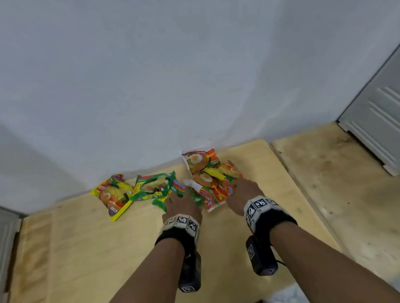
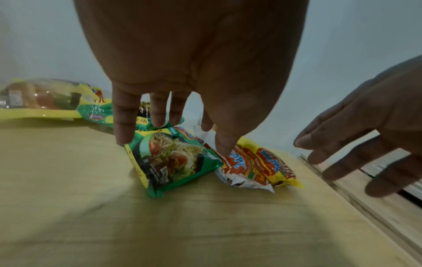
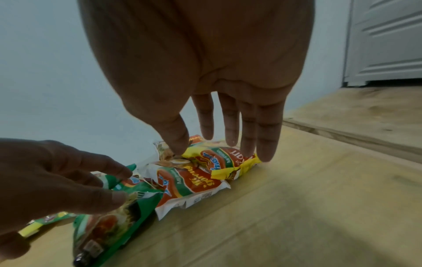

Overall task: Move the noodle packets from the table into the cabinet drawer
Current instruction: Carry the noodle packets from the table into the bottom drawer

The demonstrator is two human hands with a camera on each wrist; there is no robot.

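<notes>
Ahead of both hands, against the white wall (image 1: 138, 84), every noodle packet in view lies on the plywood table (image 1: 106, 258); none has been lifted and no open drawer shows in any view. By that evidence the task stands at its start, with all packets left to move. A grey panelled cabinet (image 1: 392, 128) stands off to the right of the right hand.

Left hand (image 1: 178, 203): fingers spread and pointing down, tips touching the top edge of a green packet (image 2: 175, 159). Its fingers bend over that edge, but no closed pinch is visible; I judge the grasp forming, not made. A second green packet (image 1: 153, 186) and a yellow packet (image 1: 113, 196) lie to that hand's left.

Right hand (image 1: 243, 193): fingers (image 3: 248, 126) straight and close together, thumb apart, tips resting on a yellow-ended red packet (image 3: 219, 160). It holds nothing. That packet overlaps a white-and-red packet (image 3: 189, 187) lying between the two hands. A further egg-picture packet (image 1: 198, 160) lies beyond the fingertips, at the wall.
</notes>
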